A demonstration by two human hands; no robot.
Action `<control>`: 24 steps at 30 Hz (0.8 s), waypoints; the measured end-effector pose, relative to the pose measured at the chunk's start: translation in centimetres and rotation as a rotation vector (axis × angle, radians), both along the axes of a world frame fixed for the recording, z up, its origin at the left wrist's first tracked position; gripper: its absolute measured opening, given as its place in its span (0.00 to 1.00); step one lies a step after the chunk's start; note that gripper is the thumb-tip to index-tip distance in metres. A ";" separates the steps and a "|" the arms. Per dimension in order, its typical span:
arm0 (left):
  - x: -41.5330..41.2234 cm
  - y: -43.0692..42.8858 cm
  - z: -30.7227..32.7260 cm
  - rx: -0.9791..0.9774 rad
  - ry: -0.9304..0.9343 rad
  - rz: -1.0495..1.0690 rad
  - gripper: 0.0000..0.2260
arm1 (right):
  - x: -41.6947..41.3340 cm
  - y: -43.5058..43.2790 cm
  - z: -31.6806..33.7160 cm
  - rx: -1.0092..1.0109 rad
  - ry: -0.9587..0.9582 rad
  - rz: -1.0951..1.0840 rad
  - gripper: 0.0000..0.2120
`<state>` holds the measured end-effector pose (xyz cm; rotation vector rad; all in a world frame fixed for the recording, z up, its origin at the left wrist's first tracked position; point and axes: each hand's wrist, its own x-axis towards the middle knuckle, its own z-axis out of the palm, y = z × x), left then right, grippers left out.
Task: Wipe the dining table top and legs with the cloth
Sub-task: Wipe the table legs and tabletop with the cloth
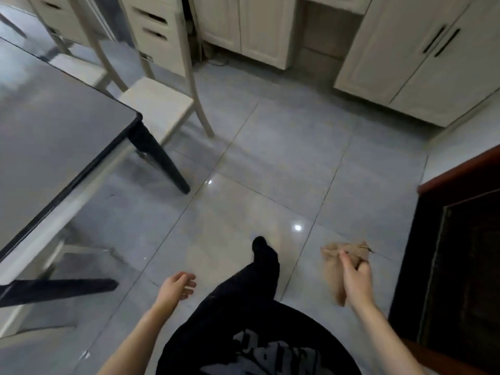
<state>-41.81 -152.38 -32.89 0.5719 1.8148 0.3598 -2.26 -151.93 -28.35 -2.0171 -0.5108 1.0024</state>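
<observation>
Right grip (357,280) clutches the cloth (334,274) (its folds blurred); left grip (176,286) hangs slack; table (54,136) cut off.

The right hand (355,277) grips a crumpled tan cloth (341,262), held low above the grey tiled floor (284,147) and well apart from the dining table (48,136), whose dark glossy top and black leg (162,161) fill the left side. The left hand (176,286) hangs with fingers loosely curled, holding nothing, beside a black-trousered leg (257,274). A cream chair (159,101) stands just beyond the table corner, with cream cabinets (405,58) behind
</observation>
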 end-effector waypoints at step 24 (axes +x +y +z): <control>15.8 26.0 2.6 0.108 0.028 0.770 0.10 | 1.4 53.1 2.9 0.042 0.140 0.858 0.03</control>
